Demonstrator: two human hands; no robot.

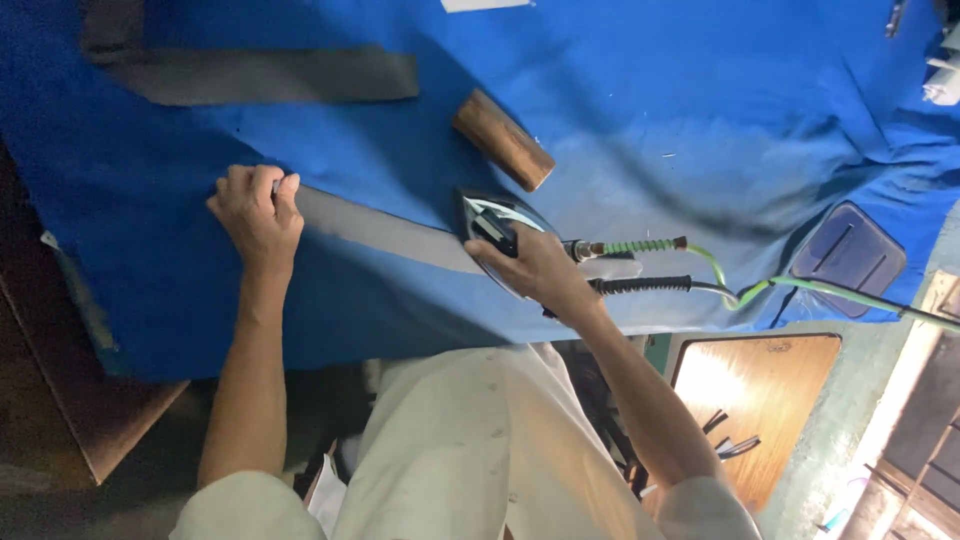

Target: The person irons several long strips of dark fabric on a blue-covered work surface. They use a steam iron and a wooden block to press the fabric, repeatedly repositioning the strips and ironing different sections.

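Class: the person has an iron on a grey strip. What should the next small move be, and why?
Probably slide the iron along the grey strip toward the left hand. That hand pins the strip's far end on the blue cloth, and the stretch between looks unpressed.

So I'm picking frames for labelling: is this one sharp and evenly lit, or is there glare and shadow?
Head view: mostly sharp; light falls unevenly on the blue cloth, brighter mid-table, dark at left; glare on the wooden board lower right; the iron under the right hand looks slightly soft.
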